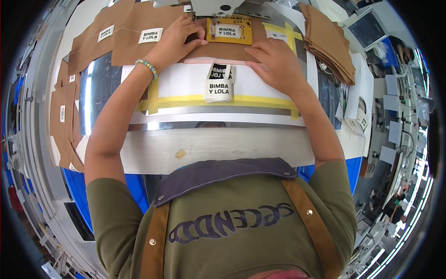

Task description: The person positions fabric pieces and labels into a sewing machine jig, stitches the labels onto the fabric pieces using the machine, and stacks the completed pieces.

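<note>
A brown fabric piece [218, 52] lies under the sewing machine head [218, 7]. On it sits a yellow template [246, 36], with a white printed label [227, 31] inside its window. My left hand [179, 41] rests on the fabric at the template's left side, thumb and forefinger apart, close to the machine's needle area. My right hand [277, 65] lies with outstretched fingers on the fabric by the template's lower right corner. Neither hand visibly grips anything. Nearer me, a small stack of white labels [217, 91] lies on the white sheet, with a dark-faced one on top.
Brown pieces with sewn labels [93, 39] spread to the left, joined by thread, some hanging over the table's left edge. A stack of brown pieces [327, 44] lies at right, near a monitor [367, 29]. Yellow tape [186, 101] borders the white sheet.
</note>
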Available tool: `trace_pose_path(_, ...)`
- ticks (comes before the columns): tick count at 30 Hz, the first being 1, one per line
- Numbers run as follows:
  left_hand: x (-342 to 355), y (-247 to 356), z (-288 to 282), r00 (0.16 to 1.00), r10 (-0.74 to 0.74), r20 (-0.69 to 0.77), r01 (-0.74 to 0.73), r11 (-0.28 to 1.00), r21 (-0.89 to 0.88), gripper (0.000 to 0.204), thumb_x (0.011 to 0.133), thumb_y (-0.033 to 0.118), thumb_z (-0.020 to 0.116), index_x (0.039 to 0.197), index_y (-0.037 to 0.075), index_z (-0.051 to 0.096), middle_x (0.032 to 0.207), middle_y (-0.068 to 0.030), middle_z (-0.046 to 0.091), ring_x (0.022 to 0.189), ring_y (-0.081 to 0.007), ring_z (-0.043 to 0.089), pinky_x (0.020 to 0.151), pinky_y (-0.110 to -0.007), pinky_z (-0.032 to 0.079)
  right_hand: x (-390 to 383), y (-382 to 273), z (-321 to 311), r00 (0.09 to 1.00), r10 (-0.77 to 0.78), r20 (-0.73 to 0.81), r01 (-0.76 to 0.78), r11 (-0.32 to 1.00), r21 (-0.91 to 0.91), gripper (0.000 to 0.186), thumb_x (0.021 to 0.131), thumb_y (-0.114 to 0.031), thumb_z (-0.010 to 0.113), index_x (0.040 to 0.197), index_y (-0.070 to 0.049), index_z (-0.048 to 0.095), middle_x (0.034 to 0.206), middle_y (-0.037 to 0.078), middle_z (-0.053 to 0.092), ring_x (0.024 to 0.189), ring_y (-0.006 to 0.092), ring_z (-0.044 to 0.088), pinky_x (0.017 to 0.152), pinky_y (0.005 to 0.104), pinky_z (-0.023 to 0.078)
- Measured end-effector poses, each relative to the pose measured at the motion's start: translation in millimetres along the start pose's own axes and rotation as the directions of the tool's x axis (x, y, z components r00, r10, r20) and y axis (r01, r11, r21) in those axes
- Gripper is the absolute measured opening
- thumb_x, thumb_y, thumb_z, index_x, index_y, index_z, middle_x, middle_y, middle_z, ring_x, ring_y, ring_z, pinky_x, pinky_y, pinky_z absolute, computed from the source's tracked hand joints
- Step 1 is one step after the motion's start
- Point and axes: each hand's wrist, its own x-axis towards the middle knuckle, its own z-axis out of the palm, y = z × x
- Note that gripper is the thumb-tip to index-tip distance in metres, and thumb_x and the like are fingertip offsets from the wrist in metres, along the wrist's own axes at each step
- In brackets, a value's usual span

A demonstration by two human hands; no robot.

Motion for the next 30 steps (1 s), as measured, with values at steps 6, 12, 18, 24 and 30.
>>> trace_pose_path(6, -9.7, 7.2, -12.8, 1.0, 0.021, 0.02, -0.019, 0.998, -0.06, 0.035, 0.088, 0.032, 0.09, 0.109, 0.01, 0.072, 0.116, -0.0102, 0.065, 0.117, -0.0342, 0.059, 0.104, -0.044, 0.05, 7.5, 0.0, 12.2, 1.0, -0.007, 0.002, 0.007, 1.0, 0.009, 0.014, 0.094, -0.019, 0.078, 0.102, -0.009, 0.075, 0.105, 0.004, 0.069, 0.103, 0.0267, 0.066, 0.094, 0.0433, 0.052)
trace_pose_path(12, -18.1, -7.8, -13.9, 0.999, 0.008, -0.039, -0.009, 1.0, -0.024, 0.036, 0.09, 0.024, 0.087, 0.118, 0.006, 0.072, 0.12, -0.0148, 0.065, 0.121, -0.0393, 0.057, 0.105, -0.047, 0.049, -6.6, -1.6, 12.5, 0.998, -0.005, 0.055, 0.004, 1.0, 0.022, 0.023, 0.094, -0.023, 0.077, 0.114, -0.01, 0.078, 0.118, 0.005, 0.075, 0.113, 0.0281, 0.069, 0.098, 0.0451, 0.051)
trace_pose_path(18, -12.8, -21.2, 4.4, 0.993, 0.06, -0.1, -0.058, 0.998, 0.025, 0.01, 0.095, 0.002, 0.075, 0.103, -0.001, 0.069, 0.103, -0.0196, 0.072, 0.094, -0.0419, 0.069, 0.085, -0.049, 0.055, 9.3, -2.0, 38.3, 0.999, 0.021, -0.035, -0.025, 0.995, -0.102, 0.004, 0.088, -0.021, 0.069, 0.09, -0.018, 0.071, 0.094, 0.001, 0.068, 0.095, 0.0259, 0.07, 0.087, 0.0425, 0.054)
trace_pose_path(24, -80.8, -47.6, -27.0, 0.999, 0.018, 0.043, -0.026, 0.98, 0.196, 0.008, 0.098, -0.003, 0.068, 0.105, -0.002, 0.063, 0.104, -0.0235, 0.065, 0.095, -0.0464, 0.063, 0.084, -0.054, 0.05, 6.3, -12.8, 31.0, 0.995, -0.025, -0.099, 0.018, 0.997, -0.074, 0.01, 0.089, -0.022, 0.067, 0.08, -0.018, 0.068, 0.088, 0.0, 0.067, 0.093, 0.0225, 0.07, 0.087, 0.0394, 0.053)
trace_pose_path(30, -127.5, -68.3, -100.3, 0.869, -0.492, -0.052, 0.47, 0.788, 0.398, 0.032, 0.105, 0.012, 0.07, 0.134, 0.0, 0.068, 0.127, -0.027, 0.071, 0.118, -0.0475, 0.068, 0.104, -0.051, 0.053, -35.6, 17.9, -4.3, 0.991, 0.081, -0.108, -0.083, 0.996, -0.014, 0.014, 0.087, -0.017, 0.072, 0.076, -0.01, 0.067, 0.086, 0.007, 0.07, 0.085, 0.0296, 0.071, 0.076, 0.046, 0.057)
